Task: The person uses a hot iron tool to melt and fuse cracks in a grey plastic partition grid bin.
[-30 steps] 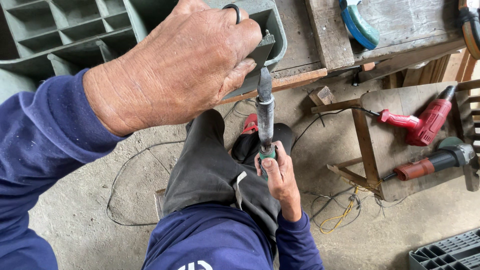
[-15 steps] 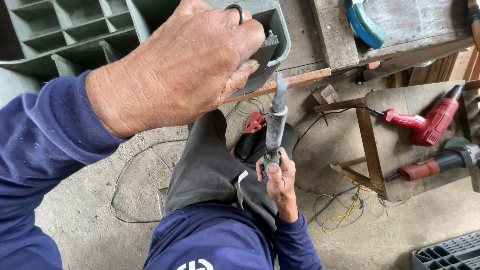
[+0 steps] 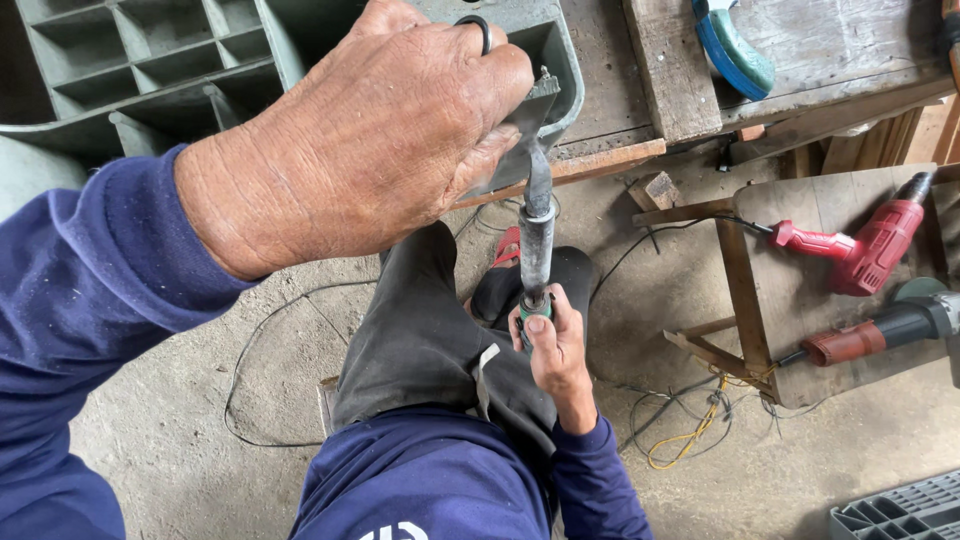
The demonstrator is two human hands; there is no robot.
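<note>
Crate (image 3: 180, 70): compartments bare | left hand (image 3: 370, 150) grips rim | right hand (image 3: 555, 350) holds tool (image 3: 536, 250)

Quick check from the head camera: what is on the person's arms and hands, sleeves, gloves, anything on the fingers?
Both hands are bare, no gloves. The left hand has a dark ring on one finger and looks weathered, with creased knuckles. The right hand shows no ring that I can see. Both arms wear long dark-blue sleeves reaching the wrists, with the cuffs loose. No watch or wristband shows.
</note>
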